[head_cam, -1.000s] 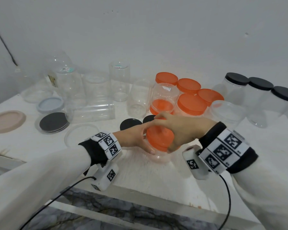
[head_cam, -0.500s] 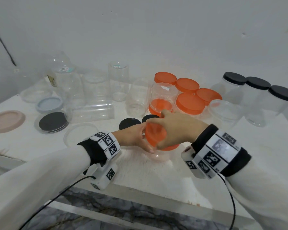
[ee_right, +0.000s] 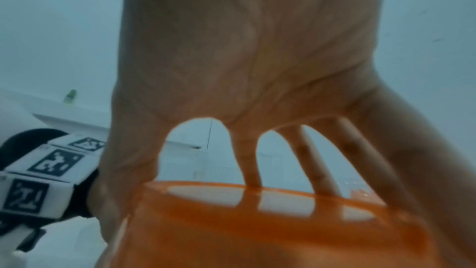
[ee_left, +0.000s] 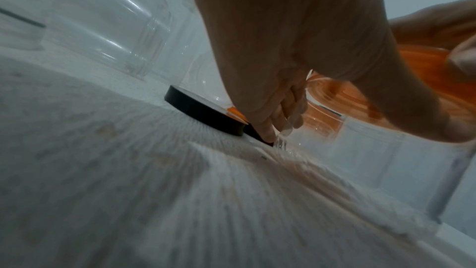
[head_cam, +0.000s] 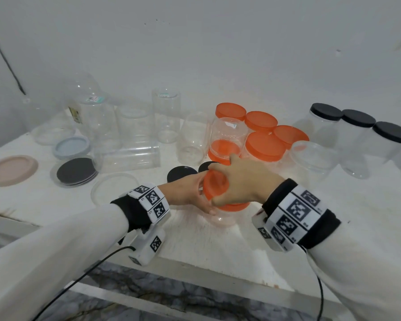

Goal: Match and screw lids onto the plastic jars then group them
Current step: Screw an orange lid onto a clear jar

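Observation:
A clear plastic jar stands near the table's front, with an orange lid on its mouth. My right hand lies over the lid from above, fingers and thumb curled round its rim; the right wrist view shows the orange lid under the spread fingers. My left hand grips the jar's side from the left, fingers wrapped round the clear wall. Behind stand several jars with orange lids and three jars with black lids. An upturned jar over an orange lid stands just behind my hands.
Open clear jars stand at the back left, one lying on its side. Loose lids lie left: pink, pale blue, black in a clear dish, a clear one. Two black lids lie behind my left hand.
My right hand has turned on the orange lid, its wrist swinging round toward the right. The left hand has stayed on the jar, which has not shifted.

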`<state>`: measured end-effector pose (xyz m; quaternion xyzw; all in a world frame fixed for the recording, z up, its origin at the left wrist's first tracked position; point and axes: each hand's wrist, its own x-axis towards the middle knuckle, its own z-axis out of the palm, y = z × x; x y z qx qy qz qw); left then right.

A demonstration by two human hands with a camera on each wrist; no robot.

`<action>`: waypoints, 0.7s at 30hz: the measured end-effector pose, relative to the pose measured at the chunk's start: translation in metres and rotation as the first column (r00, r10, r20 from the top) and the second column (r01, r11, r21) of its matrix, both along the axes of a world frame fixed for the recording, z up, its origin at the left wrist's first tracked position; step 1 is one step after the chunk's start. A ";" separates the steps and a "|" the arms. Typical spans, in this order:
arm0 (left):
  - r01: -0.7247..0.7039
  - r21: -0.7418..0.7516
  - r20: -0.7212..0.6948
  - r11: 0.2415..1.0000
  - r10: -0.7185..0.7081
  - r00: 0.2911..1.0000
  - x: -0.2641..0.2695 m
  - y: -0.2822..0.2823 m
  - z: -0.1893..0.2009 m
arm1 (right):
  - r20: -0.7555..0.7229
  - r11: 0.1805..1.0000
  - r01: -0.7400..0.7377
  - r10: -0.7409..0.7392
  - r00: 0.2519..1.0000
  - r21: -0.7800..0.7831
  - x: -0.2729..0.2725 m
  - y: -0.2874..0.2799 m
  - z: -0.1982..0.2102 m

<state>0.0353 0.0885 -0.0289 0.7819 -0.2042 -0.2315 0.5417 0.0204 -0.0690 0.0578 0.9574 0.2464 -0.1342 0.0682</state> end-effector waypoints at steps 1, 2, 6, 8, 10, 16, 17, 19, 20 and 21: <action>0.002 0.002 -0.006 1.000 -0.002 1.000 0.000 0.000 0.000 | 0.015 0.999 0.004 -0.003 1.000 -0.035 -0.001 0.001 -0.001; 0.006 0.001 -0.011 1.000 -0.006 1.000 0.000 -0.001 0.000 | 0.000 0.998 0.002 -0.002 1.000 -0.063 0.000 0.000 0.000; -0.016 0.010 -0.032 1.000 0.016 0.999 -0.001 0.000 0.000 | -0.170 0.996 -0.059 0.047 0.984 -0.070 0.006 -0.007 0.011; -0.024 0.031 -0.016 0.999 0.024 1.000 -0.001 0.000 0.000 | -0.146 0.997 -0.080 0.076 0.986 -0.023 0.007 -0.008 0.010; -0.037 0.066 0.022 0.997 0.036 0.999 -0.002 -0.001 0.001 | -0.081 0.996 -0.085 0.088 0.993 0.034 0.006 -0.010 0.006; -0.104 0.126 0.144 0.987 0.086 0.986 -0.003 -0.003 0.004 | 0.032 0.990 -0.082 0.078 0.996 0.117 0.004 -0.017 -0.006; -0.106 0.132 0.155 0.986 0.085 0.984 -0.004 -0.004 0.005 | 0.045 0.989 -0.081 0.076 0.996 0.126 0.004 -0.017 -0.007; -0.110 0.134 0.157 0.985 0.088 0.984 -0.005 -0.004 0.005 | 0.085 0.988 -0.092 0.082 0.993 0.123 0.004 -0.017 -0.010; -0.108 0.125 0.144 0.986 0.089 0.985 -0.005 -0.004 0.005 | 0.108 0.988 -0.099 0.086 0.990 0.119 0.003 -0.017 -0.012; -0.103 0.116 0.128 0.988 0.088 0.988 -0.005 -0.003 0.005 | 0.124 0.988 -0.101 0.086 0.989 0.118 0.003 -0.018 -0.015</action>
